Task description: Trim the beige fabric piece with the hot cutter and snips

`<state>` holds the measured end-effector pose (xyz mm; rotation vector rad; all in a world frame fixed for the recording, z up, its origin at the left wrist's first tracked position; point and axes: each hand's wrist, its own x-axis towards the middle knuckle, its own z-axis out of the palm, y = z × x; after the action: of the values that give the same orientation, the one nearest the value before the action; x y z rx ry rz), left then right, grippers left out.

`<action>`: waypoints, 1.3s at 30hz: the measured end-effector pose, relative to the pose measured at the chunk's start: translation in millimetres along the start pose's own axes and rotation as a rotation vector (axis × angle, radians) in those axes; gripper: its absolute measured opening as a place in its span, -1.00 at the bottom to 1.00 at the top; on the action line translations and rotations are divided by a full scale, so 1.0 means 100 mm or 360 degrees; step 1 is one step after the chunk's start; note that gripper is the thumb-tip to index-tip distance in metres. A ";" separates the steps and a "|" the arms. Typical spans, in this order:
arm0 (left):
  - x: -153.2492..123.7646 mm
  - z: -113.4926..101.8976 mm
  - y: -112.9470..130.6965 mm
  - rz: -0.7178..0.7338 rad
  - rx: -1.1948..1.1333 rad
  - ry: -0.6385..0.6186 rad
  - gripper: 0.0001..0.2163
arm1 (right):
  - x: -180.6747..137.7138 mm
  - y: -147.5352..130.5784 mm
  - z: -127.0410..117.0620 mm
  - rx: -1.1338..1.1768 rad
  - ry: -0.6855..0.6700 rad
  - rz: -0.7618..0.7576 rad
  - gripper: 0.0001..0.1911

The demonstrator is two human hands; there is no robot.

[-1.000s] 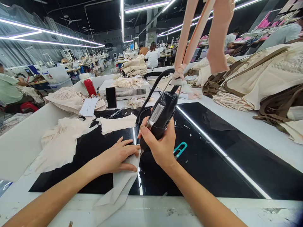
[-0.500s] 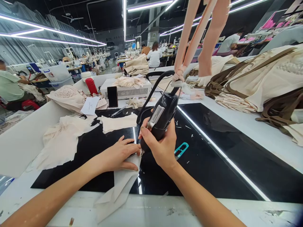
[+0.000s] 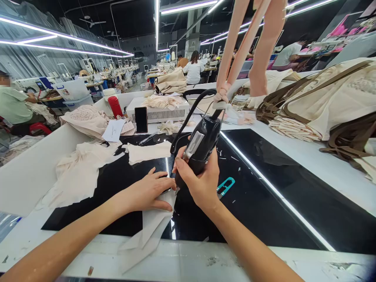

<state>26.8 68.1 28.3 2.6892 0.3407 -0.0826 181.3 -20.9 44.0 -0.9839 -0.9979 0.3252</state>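
Note:
My right hand [image 3: 199, 180] is wrapped round a black corded electric fabric cutter [image 3: 202, 137], which it holds tilted over the black mat [image 3: 264, 211]. The cutter's lower end is partly hidden by my hands, and its blade does not show. My left hand [image 3: 152, 192] lies with fingers spread on a cream fabric strip [image 3: 149, 239], close to the cutter's lower end. That strip runs off the mat towards the table's front edge. A dark rounded edge shows under the left fingers; what it is cannot be made out. Teal thread snips [image 3: 226, 187] lie just right of my right wrist.
Knotted pink fabric strips [image 3: 232, 51] hang from above to the cutter's top. A folded cream stack [image 3: 149, 152], loose cream fabric [image 3: 79, 172], a phone [image 3: 141, 120] and a red bottle [image 3: 115, 107] lie or stand left. Bundles with brown straps [image 3: 320, 102] fill the right side.
The view has shifted slightly. Both hands and the cutter keep almost the same place, and the hanging pink strip on the right has swung a little.

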 end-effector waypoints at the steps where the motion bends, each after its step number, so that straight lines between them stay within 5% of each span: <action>1: 0.00 0.00 0.00 0.0002 -0.0002 -0.0011 -0.56 | 0.00 -0.01 0.00 0.0015 0.0004 -0.0002 -0.70; 26: 0.00 0.07 -0.09 0.0131 -0.0004 0.0112 -0.50 | -0.18 -0.10 0.01 0.0216 -0.0086 0.0004 -0.68; 39: 0.00 0.04 -0.05 0.0056 -0.0039 0.0021 -0.50 | -0.20 -0.12 -0.05 0.0165 -0.0094 0.0058 -0.72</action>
<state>25.3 70.4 22.6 2.6713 0.2962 -0.0497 172.4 -42.8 41.5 -0.9035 -1.0072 0.4345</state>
